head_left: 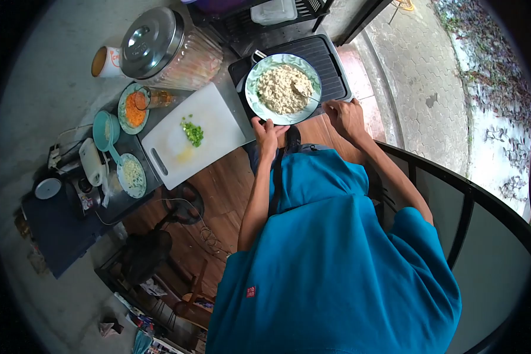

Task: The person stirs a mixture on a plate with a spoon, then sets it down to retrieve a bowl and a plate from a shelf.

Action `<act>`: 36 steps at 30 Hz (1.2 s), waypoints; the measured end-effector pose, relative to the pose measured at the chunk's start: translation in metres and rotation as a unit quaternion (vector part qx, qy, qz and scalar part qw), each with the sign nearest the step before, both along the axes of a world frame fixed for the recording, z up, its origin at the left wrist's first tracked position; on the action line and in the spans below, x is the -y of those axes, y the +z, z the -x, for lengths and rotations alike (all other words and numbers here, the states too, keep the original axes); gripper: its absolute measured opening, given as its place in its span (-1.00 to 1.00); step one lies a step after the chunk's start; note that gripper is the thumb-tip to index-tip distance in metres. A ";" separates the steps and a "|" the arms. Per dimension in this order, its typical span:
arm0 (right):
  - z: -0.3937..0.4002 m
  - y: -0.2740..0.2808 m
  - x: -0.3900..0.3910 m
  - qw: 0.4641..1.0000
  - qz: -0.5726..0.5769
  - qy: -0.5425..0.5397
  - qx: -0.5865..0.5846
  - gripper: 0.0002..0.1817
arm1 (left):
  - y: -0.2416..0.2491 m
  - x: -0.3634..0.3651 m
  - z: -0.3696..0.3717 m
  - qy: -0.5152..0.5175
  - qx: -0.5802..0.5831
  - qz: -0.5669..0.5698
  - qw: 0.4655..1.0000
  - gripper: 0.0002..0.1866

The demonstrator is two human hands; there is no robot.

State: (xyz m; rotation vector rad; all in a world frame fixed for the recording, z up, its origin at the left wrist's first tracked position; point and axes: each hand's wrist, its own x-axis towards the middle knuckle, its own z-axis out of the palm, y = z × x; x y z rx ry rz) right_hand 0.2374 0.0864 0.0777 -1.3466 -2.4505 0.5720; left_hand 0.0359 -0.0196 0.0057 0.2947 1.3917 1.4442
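A patterned plate point(252, 101) holds a pale, crumbly food point(282, 88). It rests on the black ridged griddle point(330, 76). My left hand point(266, 138) is at the plate's near rim, its fingers somewhat apart and holding the edge; some fingertips are hidden by the rim. My right hand point(347, 120) is closed around the end of a thin metal spoon point(308, 96), whose bowl lies in the crumbly food. Left of the plate is a white cutting board point(218, 118) with a small heap of chopped green onion point(193, 134).
A lidded glass jar point(189, 62) and a mug point(105, 62) stand at the back. Near a tipped glass point(159, 98) is a plate of shredded orange food point(134, 110). A teal strainer point(105, 131) and a dish of chopped pale food point(132, 175) sit left. A railing point(469, 194) borders the right.
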 end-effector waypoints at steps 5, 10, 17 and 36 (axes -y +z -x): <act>-0.008 0.021 -0.009 0.999 0.032 -0.039 0.018 -0.82 | 0.008 0.007 -0.007 -0.082 0.085 -0.018 0.993 -0.68; -0.018 0.023 -0.021 0.999 0.041 -0.007 0.014 -0.86 | 0.023 0.005 0.002 -0.004 -0.022 0.030 0.999 -0.67; -0.019 0.023 -0.038 0.998 -0.034 -0.033 0.031 -0.88 | 0.007 0.008 0.006 -0.143 0.060 0.021 0.988 -0.74; 0.040 -0.007 0.019 0.997 0.028 -0.050 0.043 -0.82 | 0.007 -0.008 -0.008 -0.079 0.040 -0.010 0.996 -0.60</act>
